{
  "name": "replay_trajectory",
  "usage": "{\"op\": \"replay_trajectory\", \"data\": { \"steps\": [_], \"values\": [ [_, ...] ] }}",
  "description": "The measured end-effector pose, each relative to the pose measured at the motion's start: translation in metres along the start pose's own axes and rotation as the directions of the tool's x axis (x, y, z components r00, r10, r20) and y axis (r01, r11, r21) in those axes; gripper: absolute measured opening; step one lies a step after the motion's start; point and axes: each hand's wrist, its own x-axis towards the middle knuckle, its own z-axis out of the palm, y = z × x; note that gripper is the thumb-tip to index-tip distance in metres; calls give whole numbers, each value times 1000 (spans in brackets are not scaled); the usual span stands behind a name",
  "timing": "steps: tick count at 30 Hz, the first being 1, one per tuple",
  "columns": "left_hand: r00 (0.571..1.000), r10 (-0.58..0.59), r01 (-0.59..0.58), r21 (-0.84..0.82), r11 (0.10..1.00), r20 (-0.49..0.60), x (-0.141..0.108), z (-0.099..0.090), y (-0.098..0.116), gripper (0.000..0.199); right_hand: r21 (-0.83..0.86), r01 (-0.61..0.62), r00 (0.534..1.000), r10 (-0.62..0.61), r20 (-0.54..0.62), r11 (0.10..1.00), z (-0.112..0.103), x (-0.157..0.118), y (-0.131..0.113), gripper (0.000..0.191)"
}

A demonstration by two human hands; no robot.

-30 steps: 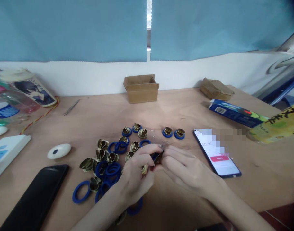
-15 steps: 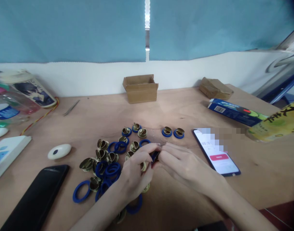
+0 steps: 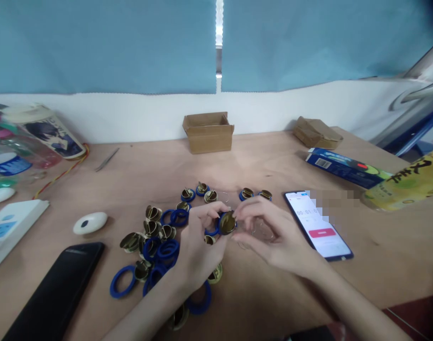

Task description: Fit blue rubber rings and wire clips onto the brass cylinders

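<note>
My left hand is closed on a round brass-coloured cap with a blue ring around its edge, held above the table. The curved fingers and thumb of my right hand pinch the same piece at its right side. Thin wire loops show behind my right fingers. Left of my hands lies a loose cluster of brass caps and blue rings, some partly hidden by my left arm. Beyond my right hand sit two caps in blue rings.
An open cardboard box stands near the wall. To the right are a lit phone, a blue carton and a yellow package. On the left lie a black phone, a white oval device and tweezers.
The brass cap in my hands has turned, so its round face now shows. My right fingers have spread from a tight cluster into a wider pinch. The view has shifted slightly.
</note>
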Motion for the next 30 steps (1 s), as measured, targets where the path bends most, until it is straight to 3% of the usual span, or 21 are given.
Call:
{"op": "replay_trajectory", "data": {
  "steps": [7,14,18,24,30],
  "values": [
    [999,40,-40,5,999,-26,3,0,-1,48,79,-291,956,292,1,953,-3,0,8,17],
    [1000,-18,18,-20,1000,-18,0,1,0,50,138,-359,926,371,-72,923,10,2,9,19],
    [999,33,-33,11,999,30,-3,2,3,47,208,-407,895,434,-106,890,18,3,11,18],
    [997,56,-56,0,998,61,-3,1,6,48,468,-477,858,509,65,744,15,5,13,22],
    [996,53,-52,-6,999,75,-2,1,8,48,561,-524,832,527,174,641,12,6,14,20]
  ]
}}
